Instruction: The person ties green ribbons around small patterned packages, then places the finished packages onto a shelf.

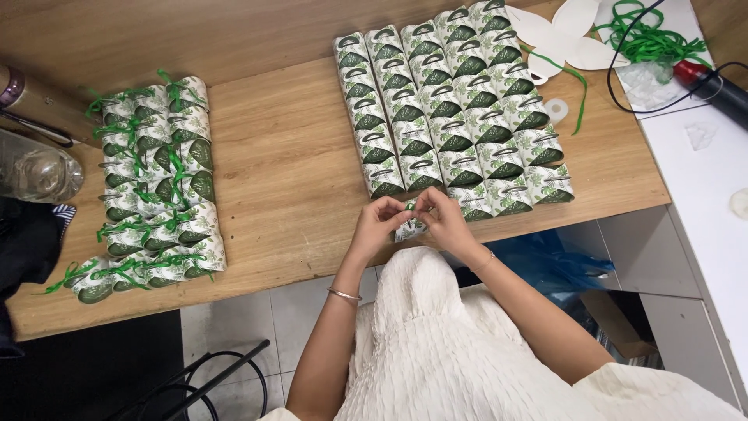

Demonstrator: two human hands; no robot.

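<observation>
Wooden counter [288, 164] spans your view. Far side, right: a large block of small leaf-print gift boxes [452, 109], packed in tight rows, handles up, no ribbons; whether anything is inside them can't be told, tops are folded shut. Left: a smaller cluster of the same boxes with green ribbon tied on [152, 183], lying looser, some tipped. Upper right: flat white cut-out blanks [561, 31] and a heap of loose green ribbon [647, 39], with a red-tipped dark tool [713, 84] beside it. Far left edge: a clear glass jar [39, 171]. At the near counter edge, you hold one box [410, 228] between both hands. Your left hand [382, 218] and right hand [440, 218] are pinched narrow together on a bit of green ribbon [410, 205] at the box top. Judged step: tying the ribbon; it looks to need a fine, even pull from both fingertips.
</observation>
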